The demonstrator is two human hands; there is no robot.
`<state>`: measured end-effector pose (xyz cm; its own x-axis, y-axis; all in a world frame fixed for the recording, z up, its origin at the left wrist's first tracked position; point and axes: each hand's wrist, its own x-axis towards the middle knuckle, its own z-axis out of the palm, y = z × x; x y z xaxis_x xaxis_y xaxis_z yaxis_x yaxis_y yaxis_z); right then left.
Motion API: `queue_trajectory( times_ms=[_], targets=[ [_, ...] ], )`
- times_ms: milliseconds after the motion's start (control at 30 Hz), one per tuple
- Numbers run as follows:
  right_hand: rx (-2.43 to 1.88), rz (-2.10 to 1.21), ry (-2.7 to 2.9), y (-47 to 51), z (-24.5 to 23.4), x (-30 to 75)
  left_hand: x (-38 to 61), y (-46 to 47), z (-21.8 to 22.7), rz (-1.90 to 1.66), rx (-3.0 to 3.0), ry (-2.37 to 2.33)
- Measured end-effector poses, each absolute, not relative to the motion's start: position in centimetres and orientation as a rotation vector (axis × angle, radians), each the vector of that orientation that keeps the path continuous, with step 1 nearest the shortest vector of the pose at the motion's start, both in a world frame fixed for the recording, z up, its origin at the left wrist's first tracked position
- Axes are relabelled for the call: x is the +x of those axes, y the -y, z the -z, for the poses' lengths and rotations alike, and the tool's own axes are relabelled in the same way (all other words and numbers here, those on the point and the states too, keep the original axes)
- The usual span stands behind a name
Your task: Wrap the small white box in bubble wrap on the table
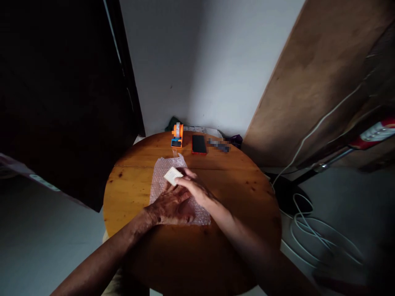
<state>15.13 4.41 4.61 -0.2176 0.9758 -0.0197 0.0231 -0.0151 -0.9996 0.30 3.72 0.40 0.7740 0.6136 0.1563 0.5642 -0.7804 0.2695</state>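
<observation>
Pinching small white box (173,176) over bubble wrap (159,174) in fingers of right hand (196,188), fingers of left hand (173,207) spread above wrap, stage looks early: wrap flat, not yet folded, box bare, orange tape dispenser (177,132) beyond wrap untouched.

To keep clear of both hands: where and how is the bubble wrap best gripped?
Probably pinched at its far left corner, coming from the left: the bubble wrap lies spread on the table, that corner uncovered, while the left hand lies over the nearer part.
</observation>
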Motion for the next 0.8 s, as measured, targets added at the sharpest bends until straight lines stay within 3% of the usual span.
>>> queue_trajectory(
  times_ms=[133,300,567,800],
  targets=[
    [-1.176,-1.232,1.251,-6.2,-2.6,17.4,-1.4,-3.3,-1.2,-0.245,2.713,-0.941],
    [-1.202,-1.292,1.344,-6.6,-2.4,17.8,-4.5,-2.8,-0.2,-0.439,2.647,-1.175],
    [-1.186,-1.079,2.052,-5.2,-3.6,17.8,-5.2,-2.4,0.3,-0.494,2.544,-1.266],
    [-1.269,-0.867,2.192,-4.8,-3.5,17.6,-5.5,-2.3,0.3,-0.528,2.539,-1.25]
  ],
)
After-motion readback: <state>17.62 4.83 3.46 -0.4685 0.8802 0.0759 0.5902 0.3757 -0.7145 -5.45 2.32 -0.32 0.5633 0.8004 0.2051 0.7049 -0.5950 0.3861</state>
